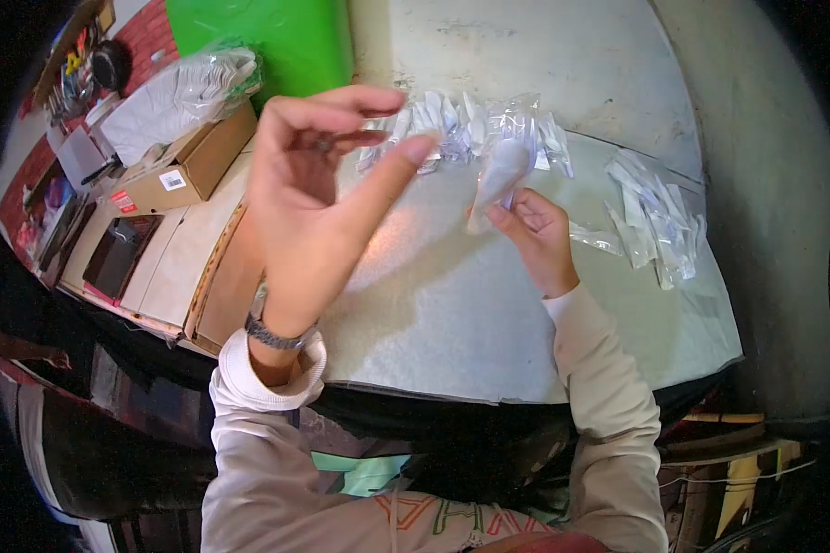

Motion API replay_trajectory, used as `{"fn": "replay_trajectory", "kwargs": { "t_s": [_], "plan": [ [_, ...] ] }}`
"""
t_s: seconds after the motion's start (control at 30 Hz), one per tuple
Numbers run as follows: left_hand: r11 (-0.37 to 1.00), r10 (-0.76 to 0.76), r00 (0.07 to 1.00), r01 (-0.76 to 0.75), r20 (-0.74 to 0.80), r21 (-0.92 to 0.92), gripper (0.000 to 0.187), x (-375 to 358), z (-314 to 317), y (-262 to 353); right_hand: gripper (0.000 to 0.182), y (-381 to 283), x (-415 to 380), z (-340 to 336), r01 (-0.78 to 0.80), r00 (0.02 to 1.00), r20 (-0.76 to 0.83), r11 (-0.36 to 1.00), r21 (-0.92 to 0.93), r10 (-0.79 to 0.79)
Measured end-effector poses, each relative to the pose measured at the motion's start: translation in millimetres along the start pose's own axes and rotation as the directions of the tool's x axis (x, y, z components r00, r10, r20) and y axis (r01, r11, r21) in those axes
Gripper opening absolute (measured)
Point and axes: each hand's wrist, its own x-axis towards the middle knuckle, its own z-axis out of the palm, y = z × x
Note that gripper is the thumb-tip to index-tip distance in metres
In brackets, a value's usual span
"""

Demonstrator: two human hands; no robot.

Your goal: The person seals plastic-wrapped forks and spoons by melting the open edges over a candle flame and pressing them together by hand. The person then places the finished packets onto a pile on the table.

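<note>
My left hand [309, 203] is raised close to the camera, above the left side of the table. Its fingers are curved and apart from the thumb, with nothing between them. My right hand [542, 238] pinches the lower part of a clear plastic packet [503, 175] with something white inside, held up over the table. The exact kind of its contents cannot be made out. Behind it, a row of similar packets [443, 124] lies along the back of the table. More packets [655, 217] are heaped to the right of my right hand.
A pale sheet covers the table [433, 323]. On the left are a cardboard box [189, 170], a plastic bag of stacked white items [189, 92] and a dark phone-like object [122, 253]. A green container [267, 46] stands at the back; a wall [765, 184] bounds the right.
</note>
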Motion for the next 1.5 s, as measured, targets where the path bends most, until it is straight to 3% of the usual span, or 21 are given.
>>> {"fn": "replay_trajectory", "kwargs": {
  "t_s": [0.1,0.43,0.8,0.9,0.93,1.0,1.07,1.13,1.23,1.37,1.4,1.5],
  "plan": [
    [0.999,0.041,0.998,-0.042,0.039,0.026,0.061,2,15,-12,0.013,5,-2,-2,-0.009,1.0,0.028,1.0,-0.018,0.009],
    [0.994,-0.081,0.991,0.088,0.108,-0.07,0.056,3,21,-25,0.019,4,-7,7,0.016,0.998,0.067,0.999,0.031,-0.018],
    [0.989,-0.111,0.989,0.121,0.102,-0.09,0.047,1,0,-36,0.022,4,-10,6,-0.014,0.995,0.097,0.992,-0.124,0.026],
    [0.993,-0.119,0.988,0.12,0.096,-0.009,0.045,7,-12,-31,0.023,7,-10,0,-0.014,0.994,0.105,0.984,-0.178,0.033],
    [0.99,0.003,0.997,-0.014,0.079,0.144,0.032,11,-22,-36,0.023,9,-8,-3,-0.012,0.992,0.118,0.98,-0.201,0.036],
    [0.984,0.117,0.985,-0.097,-0.128,0.15,0.027,23,-32,-46,0.025,7,-5,1,-0.092,0.987,0.116,0.984,-0.153,0.11],
    [0.986,0.115,0.966,-0.082,-0.232,0.148,0.027,30,-50,-62,0.027,6,-4,3,-0.193,0.969,0.125,0.969,-0.155,0.213],
    [0.994,0.009,0.972,0.017,-0.235,0.11,0.034,30,-77,-83,0.03,6,-3,1,-0.299,0.934,0.136,0.93,-0.213,0.331],
    [0.986,-0.027,0.972,0.064,-0.234,0.152,0.03,10,-100,-124,0.032,17,-3,-2,-0.424,0.874,0.146,0.873,-0.24,0.464],
    [0.986,-0.101,0.965,0.13,-0.244,0.107,0.023,10,-118,-152,0.033,25,-4,1,-0.448,0.837,0.177,0.834,-0.321,0.518],
    [0.975,-0.091,0.962,0.14,-0.259,0.175,0.021,9,-124,-157,0.033,28,-4,1,-0.452,0.835,0.181,0.835,-0.314,0.52],
    [0.985,-0.168,0.945,0.174,-0.281,-0.001,0.019,8,-128,-170,0.035,39,-5,3,-0.439,0.842,0.172,0.835,-0.332,0.511]
  ]
}}
